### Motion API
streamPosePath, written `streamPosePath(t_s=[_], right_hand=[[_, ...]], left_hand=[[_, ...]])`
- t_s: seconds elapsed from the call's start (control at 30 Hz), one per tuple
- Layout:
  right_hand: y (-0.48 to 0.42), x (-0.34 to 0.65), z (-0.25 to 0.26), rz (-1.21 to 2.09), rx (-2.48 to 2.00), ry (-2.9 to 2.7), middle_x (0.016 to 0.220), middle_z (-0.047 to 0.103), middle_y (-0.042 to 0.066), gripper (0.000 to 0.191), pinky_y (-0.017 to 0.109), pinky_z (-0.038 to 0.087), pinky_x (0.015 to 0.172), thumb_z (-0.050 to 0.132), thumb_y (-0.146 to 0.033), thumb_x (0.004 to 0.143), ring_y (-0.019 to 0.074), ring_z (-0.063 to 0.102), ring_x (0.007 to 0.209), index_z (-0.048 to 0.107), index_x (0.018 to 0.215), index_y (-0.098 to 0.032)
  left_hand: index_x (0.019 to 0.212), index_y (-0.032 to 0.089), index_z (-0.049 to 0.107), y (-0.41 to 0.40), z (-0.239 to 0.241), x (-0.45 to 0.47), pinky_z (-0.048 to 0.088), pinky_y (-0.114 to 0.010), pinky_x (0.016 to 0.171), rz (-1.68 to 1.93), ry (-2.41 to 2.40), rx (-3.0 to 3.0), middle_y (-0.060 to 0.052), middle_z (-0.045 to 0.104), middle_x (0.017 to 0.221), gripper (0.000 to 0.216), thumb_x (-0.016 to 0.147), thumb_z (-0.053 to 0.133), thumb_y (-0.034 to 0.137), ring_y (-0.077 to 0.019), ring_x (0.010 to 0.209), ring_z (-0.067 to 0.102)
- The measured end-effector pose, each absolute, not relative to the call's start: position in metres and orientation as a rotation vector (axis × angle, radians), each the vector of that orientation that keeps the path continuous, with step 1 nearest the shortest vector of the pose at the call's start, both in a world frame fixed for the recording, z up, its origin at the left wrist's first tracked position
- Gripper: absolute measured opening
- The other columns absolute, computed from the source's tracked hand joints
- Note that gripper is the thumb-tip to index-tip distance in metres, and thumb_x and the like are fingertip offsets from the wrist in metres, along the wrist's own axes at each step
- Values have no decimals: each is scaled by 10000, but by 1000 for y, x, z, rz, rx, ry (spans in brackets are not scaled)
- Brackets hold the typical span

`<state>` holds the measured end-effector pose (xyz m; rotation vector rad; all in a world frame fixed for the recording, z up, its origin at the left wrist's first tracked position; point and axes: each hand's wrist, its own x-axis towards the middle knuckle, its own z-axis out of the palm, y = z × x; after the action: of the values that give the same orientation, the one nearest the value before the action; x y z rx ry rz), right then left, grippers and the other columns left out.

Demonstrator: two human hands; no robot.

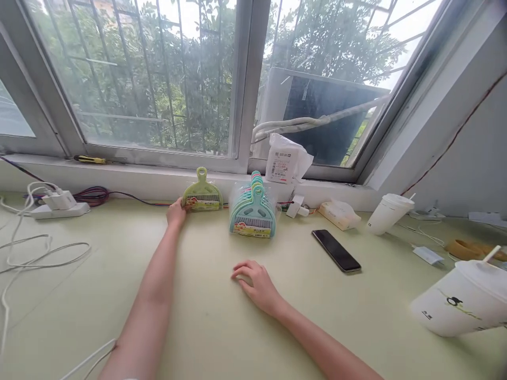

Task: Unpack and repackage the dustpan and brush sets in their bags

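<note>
Cables (35,258) trail over the pale green counter (206,327) far to the left of the left hand, beside a white power strip (59,207) with chargers plugged in. A yellow-handled screwdriver (90,159) lies on the window sill (138,179) up and to the left of that hand. The left hand (176,212), at the end of an outstretched arm, touches the lower left corner of a green dustpan set (202,196) standing upright against the sill just to its right. Its fingers are curled at the pan's edge, and whether they clasp it cannot be told. Right of the green pan, and beyond the right hand, stands a clear pack of stacked dustpan sets (252,214) with a teal one in front. The right hand (255,282) lies open and palm down on bare counter, fingers lightly spread, holding nothing. A white labelled packet (285,161) sits on the sill behind the pack, and a white plug adapter (296,206) lies beside it. To the right of the right hand lies a black phone (336,250), screen up, with a tissue pack (338,214) beyond it. Farther right are a white lidded cup (387,212), a roll of tape (461,248) and a larger lidded cup (463,303) with a straw.
</note>
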<state>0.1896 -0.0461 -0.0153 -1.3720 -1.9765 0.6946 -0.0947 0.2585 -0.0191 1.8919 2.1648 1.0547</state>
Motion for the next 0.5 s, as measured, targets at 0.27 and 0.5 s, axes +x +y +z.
streamPosePath(t_s=[0.27,0.5], right_hand=[[-42,189,-15,724,-1391,-1953,1158,626,-2,281,370,333,1028,531,-87,840,183,536,1143,685,947,-296],[-44,190,-13,722,-1365,-1944,1141,633,-12,270,359,338,1015,532,-89,843,174,541,1135,686,933,-292]], left_hand=[[1189,128,585,285,-25,-95,457,-437,851,1089,2150,1942,-219,626,1127,412,876,502,384,-359,1080,568],[1271,67,482,280,-28,-94,406,-454,980,1179,2091,1950,-225,546,1234,504,868,521,368,-357,1199,472]])
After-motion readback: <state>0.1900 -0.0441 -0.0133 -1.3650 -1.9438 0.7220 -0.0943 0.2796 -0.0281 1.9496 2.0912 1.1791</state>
